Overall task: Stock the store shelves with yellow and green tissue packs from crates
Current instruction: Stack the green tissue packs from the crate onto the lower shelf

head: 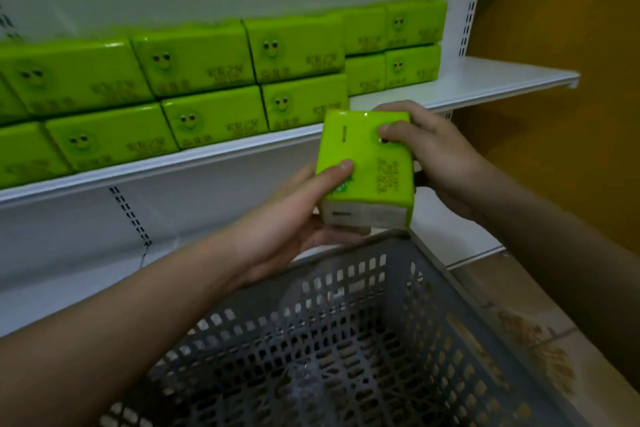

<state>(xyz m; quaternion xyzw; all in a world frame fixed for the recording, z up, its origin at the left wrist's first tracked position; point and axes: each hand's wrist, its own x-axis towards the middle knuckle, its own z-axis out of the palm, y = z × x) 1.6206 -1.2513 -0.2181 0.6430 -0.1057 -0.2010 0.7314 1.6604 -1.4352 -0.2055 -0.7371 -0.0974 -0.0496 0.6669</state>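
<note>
White shelf (450, 87) runs across in front of me, mostly filled with green tissue packs (194, 59) stacked two high, faces out, rows reaching nearly to the right upright; bare shelf board left at the right end, just beside the last stack. Below me the grey crate (346, 340), mesh walls, looks about emptied, only some clear plastic wrap (304, 388) crumpled at the bottom, no packs visible in it. Between crate rim and shelf edge I hold one green pack (363, 166), turned on end, white side panel toward me. My left hand (294, 218) grips its lower left corner, thumb pressed on the face, fingers under. My right hand (433, 156) grips the upper right side, thumb on the printed face. Step in hand, I'd say: carrying a pack from crate to shelf. Next move calls for rotating it level, face forward, and seating it in the open gap at the right. No yellow packs in view.
</note>
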